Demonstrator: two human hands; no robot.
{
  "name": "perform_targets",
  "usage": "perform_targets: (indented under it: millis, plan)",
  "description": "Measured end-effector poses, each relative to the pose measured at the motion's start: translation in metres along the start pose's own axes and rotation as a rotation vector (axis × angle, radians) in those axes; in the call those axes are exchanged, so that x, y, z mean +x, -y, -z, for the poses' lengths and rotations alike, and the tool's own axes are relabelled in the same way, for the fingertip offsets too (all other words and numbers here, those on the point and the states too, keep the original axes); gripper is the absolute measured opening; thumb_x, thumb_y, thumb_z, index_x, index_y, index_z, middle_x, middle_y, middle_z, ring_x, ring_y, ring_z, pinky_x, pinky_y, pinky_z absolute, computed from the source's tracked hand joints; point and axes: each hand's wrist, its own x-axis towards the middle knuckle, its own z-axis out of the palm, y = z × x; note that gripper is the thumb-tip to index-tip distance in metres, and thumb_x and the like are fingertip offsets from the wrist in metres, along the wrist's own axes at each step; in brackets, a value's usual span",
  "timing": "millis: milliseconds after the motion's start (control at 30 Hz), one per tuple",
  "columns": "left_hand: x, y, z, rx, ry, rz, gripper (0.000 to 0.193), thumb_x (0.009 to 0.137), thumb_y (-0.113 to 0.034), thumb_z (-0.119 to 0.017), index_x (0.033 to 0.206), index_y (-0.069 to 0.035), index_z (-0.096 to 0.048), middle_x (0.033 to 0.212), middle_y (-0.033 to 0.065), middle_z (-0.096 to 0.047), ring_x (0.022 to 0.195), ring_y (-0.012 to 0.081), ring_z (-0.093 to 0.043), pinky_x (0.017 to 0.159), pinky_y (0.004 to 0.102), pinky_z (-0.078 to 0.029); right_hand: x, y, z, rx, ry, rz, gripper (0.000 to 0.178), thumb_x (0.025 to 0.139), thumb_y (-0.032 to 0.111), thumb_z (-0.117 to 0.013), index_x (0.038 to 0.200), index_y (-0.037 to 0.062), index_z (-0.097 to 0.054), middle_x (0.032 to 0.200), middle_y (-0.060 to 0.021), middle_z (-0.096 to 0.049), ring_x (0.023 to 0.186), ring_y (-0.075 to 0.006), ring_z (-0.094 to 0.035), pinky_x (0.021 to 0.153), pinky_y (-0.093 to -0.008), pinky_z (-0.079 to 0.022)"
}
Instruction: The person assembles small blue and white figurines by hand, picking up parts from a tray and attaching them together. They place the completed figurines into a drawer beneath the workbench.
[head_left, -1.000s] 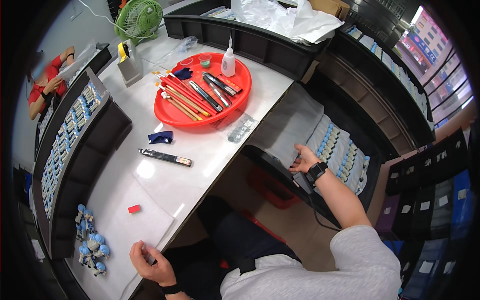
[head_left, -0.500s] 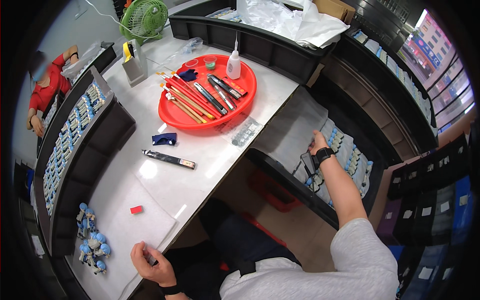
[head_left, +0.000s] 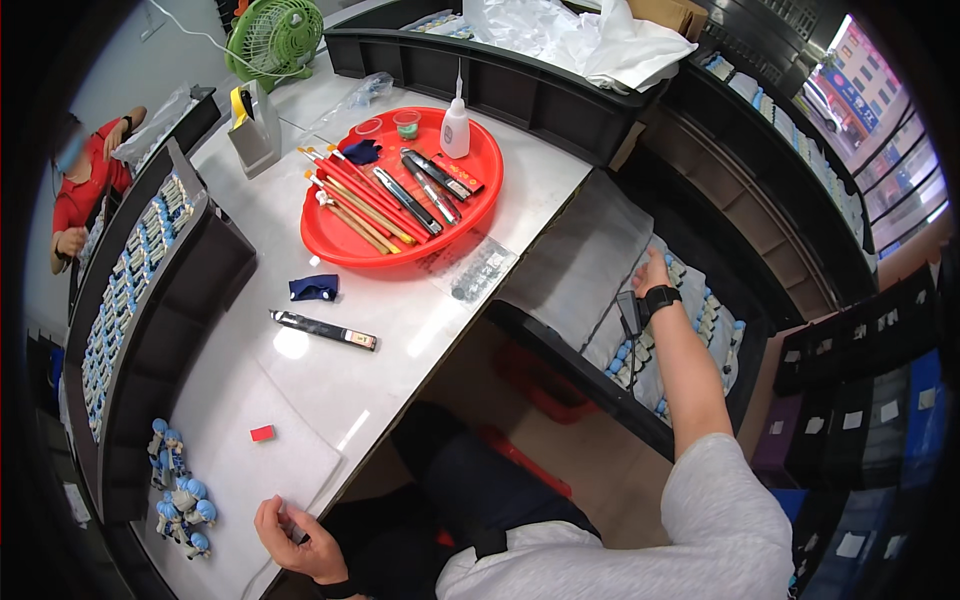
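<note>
My left hand [head_left: 300, 540] hovers at the table's near edge, fingers loosely curled and thumb apart, with nothing visible in it. To its left lies a cluster of small blue-capped figurines [head_left: 185, 505] on a white foam sheet [head_left: 235, 475]. My right hand [head_left: 652, 272] reaches into a black crate [head_left: 640, 425] at the right, by the edge of a pale liner sheet [head_left: 575, 265]. Its fingers look extended, partly hidden, against the sheet and rows of similar figurines [head_left: 705, 325]. A small dark device [head_left: 630, 313] sits beside that wrist.
A red tray [head_left: 350, 255] holds brushes, knives and a white squeeze bottle [head_left: 455, 130]. A retractable knife [head_left: 325, 330], navy cloth [head_left: 313, 288] and red block [head_left: 262, 433] lie on the table. Crates stand around it; a person in red [head_left: 85, 190] is at far left.
My right hand has moved slightly away and to the right along the crate, and more figurines show near its wrist. My left hand has shifted slightly down and left in view.
</note>
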Motion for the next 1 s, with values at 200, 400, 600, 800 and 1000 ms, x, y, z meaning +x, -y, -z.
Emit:
perform_targets:
  millis: [200,400,600,800,1000]
  plan:
    - [-0.001,0.004,-0.001,0.001,0.012,0.001,0.024,0.077,0.006,-0.050,0.100,0.003,-0.057,0.095,0.0134,-0.056,0.074,0.0212,-0.054,0.058,0.0275,-0.041,0.038,0.005,-0.001,0.149,0.162,0.035,0.089,0.075,0.057,-0.056,0.133,-0.0048,-0.029,0.127,-0.0150,-0.041,0.117,-0.0273,-0.039,0.101,-0.0428,-0.026]
    - [-0.001,0.002,-0.002,0.016,0.032,0.033,0.023,0.078,0.006,-0.050,0.100,0.003,-0.056,0.096,0.0126,-0.056,0.076,0.0205,-0.053,0.060,0.0274,-0.040,0.068,0.014,0.009,0.143,0.200,0.007,0.102,0.075,0.060,-0.051,0.139,-0.0098,-0.014,0.127,-0.0188,-0.040,0.115,-0.0279,-0.040,0.103,-0.0415,-0.024]
    - [-0.005,0.005,-0.001,0.013,0.022,0.066,0.021,0.083,0.006,-0.049,0.102,0.001,-0.055,0.100,0.0076,-0.055,0.081,0.0149,-0.051,0.067,0.0238,-0.039,0.044,0.026,0.003,0.038,0.145,0.045,0.099,0.075,0.059,-0.054,0.141,-0.0035,-0.015,0.147,-0.0221,-0.017,0.136,-0.0305,-0.018,0.107,-0.0498,-0.014]
    - [-0.001,0.004,0.001,0.002,0.028,0.060,0.020,0.083,0.007,-0.047,0.102,0.002,-0.054,0.100,0.0087,-0.054,0.081,0.0156,-0.050,0.068,0.0240,-0.039,0.074,0.041,-0.003,0.209,-0.007,0.075,0.091,0.076,0.059,-0.056,0.139,0.0010,-0.024,0.149,-0.0188,-0.017,0.137,-0.0288,-0.017,0.106,-0.0551,-0.009]
    - [-0.007,0.007,0.000,0.012,0.039,0.068,0.021,0.083,0.007,-0.047,0.102,0.002,-0.054,0.099,0.0085,-0.053,0.081,0.0155,-0.049,0.067,0.0243,-0.038,0.053,0.047,-0.021,0.137,0.209,0.068,0.097,0.077,0.061,-0.051,0.142,-0.0023,-0.017,0.148,-0.0184,-0.020,0.137,-0.0296,-0.018,0.110,-0.0418,-0.009]
